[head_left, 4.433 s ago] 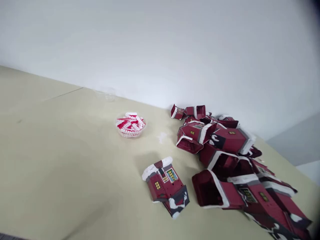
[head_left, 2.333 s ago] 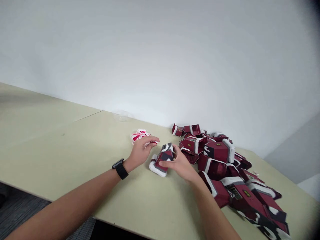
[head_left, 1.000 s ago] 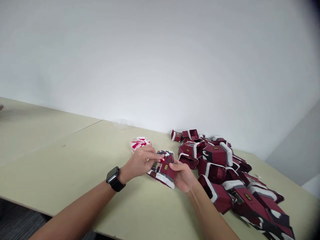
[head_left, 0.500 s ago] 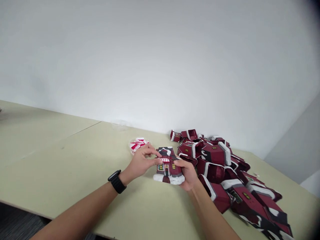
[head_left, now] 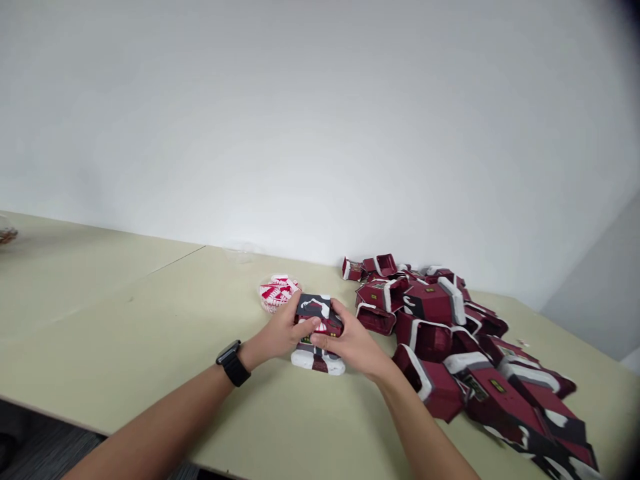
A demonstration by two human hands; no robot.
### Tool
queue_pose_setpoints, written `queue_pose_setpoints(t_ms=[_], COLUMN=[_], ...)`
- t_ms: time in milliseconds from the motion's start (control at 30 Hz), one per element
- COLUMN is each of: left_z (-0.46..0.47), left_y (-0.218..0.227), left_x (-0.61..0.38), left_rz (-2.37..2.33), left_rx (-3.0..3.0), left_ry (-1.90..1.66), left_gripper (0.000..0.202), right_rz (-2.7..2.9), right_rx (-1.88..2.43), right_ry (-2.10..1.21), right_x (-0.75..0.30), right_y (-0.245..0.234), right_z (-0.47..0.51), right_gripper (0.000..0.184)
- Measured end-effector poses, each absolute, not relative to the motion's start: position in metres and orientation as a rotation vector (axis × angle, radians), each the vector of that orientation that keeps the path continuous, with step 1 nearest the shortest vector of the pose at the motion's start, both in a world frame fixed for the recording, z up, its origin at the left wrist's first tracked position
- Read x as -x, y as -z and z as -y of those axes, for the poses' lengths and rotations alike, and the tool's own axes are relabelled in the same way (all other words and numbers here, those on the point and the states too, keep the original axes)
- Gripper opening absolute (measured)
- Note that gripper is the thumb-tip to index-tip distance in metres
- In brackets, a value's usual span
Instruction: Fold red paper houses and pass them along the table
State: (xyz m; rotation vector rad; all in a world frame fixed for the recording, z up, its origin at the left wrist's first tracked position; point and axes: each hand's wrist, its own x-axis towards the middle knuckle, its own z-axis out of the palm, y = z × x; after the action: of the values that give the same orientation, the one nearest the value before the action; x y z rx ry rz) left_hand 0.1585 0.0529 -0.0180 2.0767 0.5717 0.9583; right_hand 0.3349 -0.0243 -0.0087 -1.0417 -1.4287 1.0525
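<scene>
Both hands are closed on one red paper house (head_left: 319, 333), which appears to rest on its white base on the table (head_left: 125, 320), roof uppermost. The left hand (head_left: 280, 331) clamps its left side and the right hand (head_left: 353, 341) its right, fingers (head_left: 306, 327) wrapped over the front. The house lies directly between the hands, equally close to both. A dish of red-and-white pieces (head_left: 277, 293) stands just beyond it. A heap of like houses (head_left: 435, 307) lies to the right.

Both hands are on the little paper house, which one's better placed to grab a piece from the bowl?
Probably the left hand: it grips the paper house on the side facing the bowl, which lies just beyond its fingers. The right hand is on the other side, nearer the pile of houses.
</scene>
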Motion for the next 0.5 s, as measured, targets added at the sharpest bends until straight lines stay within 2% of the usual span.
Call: queue_pose_setpoints(t_ms=[167,367,433,500], left_z=[-0.037,-0.007,-0.011,-0.027], left_y=[0.008,0.021,0.025,0.022], left_x=[-0.152,-0.095,-0.06,-0.021], left_rz=[-0.743,-0.96,-1.117,-1.328], left_rx=[-2.217,-2.173,-2.163,-2.141], left_ry=[-0.885,-0.769,-0.787,-0.819], left_gripper=[0.045,0.049,0.054,0.061], right_rz=[1.478,1.732,1.742,1.707], right_rx=[1.048,1.017,1.079,1.121], right_ry=[-0.995,-1.045,-1.023,-0.98], right_x=[-0.335,-0.312,-0.307,-0.307], right_y=[0.009,0.01,0.009,0.007], right_z=[0.026,0.034,0.035,0.034], right_gripper=[0.055,0.101,0.099,0.084])
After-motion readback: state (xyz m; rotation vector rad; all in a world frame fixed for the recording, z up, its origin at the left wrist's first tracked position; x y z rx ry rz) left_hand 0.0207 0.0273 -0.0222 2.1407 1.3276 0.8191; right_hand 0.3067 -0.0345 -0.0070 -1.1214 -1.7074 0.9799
